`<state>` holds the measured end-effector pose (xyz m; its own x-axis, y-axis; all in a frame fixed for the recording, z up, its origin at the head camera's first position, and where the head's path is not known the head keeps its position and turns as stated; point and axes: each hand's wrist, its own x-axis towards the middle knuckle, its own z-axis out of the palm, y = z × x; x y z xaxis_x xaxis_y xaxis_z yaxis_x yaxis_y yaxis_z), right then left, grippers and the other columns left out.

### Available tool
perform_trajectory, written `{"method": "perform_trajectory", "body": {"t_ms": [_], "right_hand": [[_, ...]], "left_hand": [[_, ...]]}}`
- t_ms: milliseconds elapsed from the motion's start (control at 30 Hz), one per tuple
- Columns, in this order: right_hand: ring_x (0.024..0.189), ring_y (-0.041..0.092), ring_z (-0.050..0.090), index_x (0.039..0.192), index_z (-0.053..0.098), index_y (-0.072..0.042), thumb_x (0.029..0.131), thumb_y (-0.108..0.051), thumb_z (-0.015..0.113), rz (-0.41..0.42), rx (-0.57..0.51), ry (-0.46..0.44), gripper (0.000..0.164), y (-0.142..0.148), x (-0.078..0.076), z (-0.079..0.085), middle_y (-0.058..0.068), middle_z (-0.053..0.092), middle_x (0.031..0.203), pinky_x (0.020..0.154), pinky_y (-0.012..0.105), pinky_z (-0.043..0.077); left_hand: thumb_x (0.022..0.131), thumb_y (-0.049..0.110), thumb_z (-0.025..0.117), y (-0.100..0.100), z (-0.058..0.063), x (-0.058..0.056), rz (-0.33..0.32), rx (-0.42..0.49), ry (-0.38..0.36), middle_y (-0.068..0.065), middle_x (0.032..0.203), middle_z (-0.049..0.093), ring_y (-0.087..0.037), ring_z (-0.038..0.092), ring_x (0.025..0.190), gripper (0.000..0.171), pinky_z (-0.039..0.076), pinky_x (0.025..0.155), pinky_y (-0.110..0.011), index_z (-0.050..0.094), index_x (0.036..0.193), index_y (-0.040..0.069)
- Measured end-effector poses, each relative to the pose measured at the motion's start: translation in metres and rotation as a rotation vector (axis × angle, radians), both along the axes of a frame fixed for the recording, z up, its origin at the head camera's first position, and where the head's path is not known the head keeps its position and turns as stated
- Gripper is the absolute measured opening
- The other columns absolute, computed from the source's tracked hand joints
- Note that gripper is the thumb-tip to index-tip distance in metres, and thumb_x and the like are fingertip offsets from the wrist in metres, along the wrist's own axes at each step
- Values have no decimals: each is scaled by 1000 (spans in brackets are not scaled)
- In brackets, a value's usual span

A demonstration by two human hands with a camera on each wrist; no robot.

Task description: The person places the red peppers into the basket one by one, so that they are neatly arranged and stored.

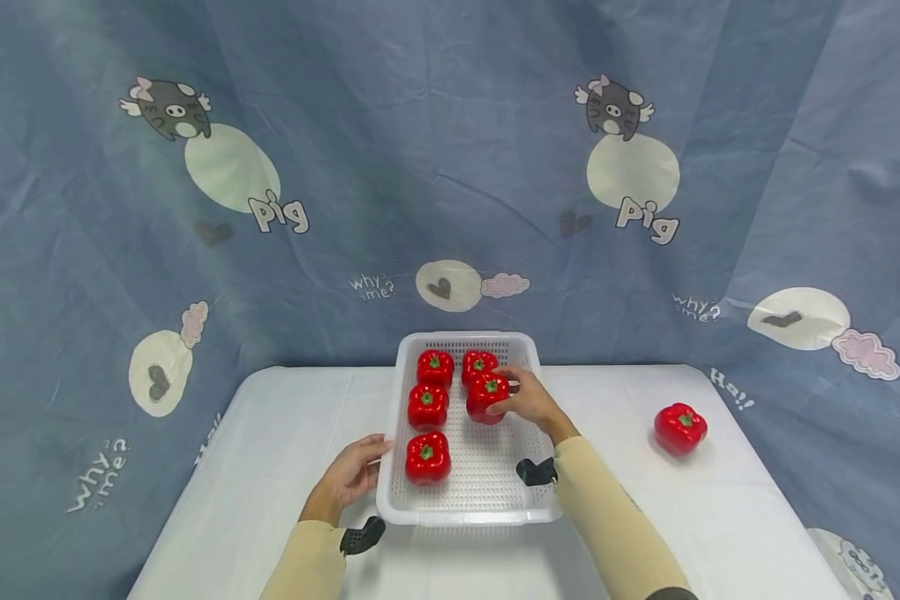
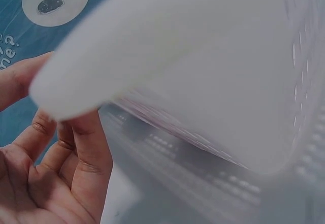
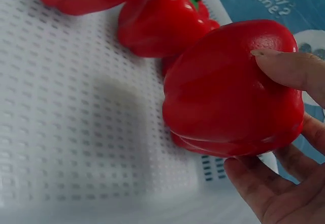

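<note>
My right hand (image 1: 528, 398) holds a red bell pepper (image 1: 487, 397) over the right half of a white perforated plastic basket (image 1: 465, 518). In the right wrist view, the thumb (image 3: 289, 70) presses one side of this pepper and the other fingers support it from beneath. Another bell pepper (image 1: 477, 363) sits just behind it. Along the basket's left side stand a back pepper (image 1: 435, 367), a middle pepper (image 1: 427, 407) and a front pepper (image 1: 427, 458), green stems up. My left hand (image 1: 356, 471) grips the basket's left rim (image 2: 76, 89), thumb and fingers on either side of it.
One more red bell pepper (image 1: 680, 429) lies on the white table (image 1: 615, 500), well to the right of the basket. A blue curtain (image 1: 450, 167) printed with pigs and clouds hangs behind the table and along its sides.
</note>
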<state>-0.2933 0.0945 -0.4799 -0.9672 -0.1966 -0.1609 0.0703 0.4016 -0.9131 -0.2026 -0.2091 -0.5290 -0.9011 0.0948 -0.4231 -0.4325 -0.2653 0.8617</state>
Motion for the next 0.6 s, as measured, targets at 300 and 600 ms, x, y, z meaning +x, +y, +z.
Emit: {"method": "perform_trajectory", "body": {"t_ms": [300,600], "right_hand": [[120,38,50,135,51,-6,70,0,81,-28,-19,-33,71,-16,-1,-16,18,51,134,96,52,49],[117,38,51,129,52,-1,67,1,83,-46,15,-34,69,-26,-3,-30,20,53,129,96,49,50]], "left_hand": [[92,14,63,1,-2,0,32,-24,-2,-11,108,67,-29,68,97,41,55,85,-45,50,127,-3],[91,14,64,4,-2,0,63,-57,2,-15,113,65,-34,66,101,41,55,85,-47,53,127,-3]]}}
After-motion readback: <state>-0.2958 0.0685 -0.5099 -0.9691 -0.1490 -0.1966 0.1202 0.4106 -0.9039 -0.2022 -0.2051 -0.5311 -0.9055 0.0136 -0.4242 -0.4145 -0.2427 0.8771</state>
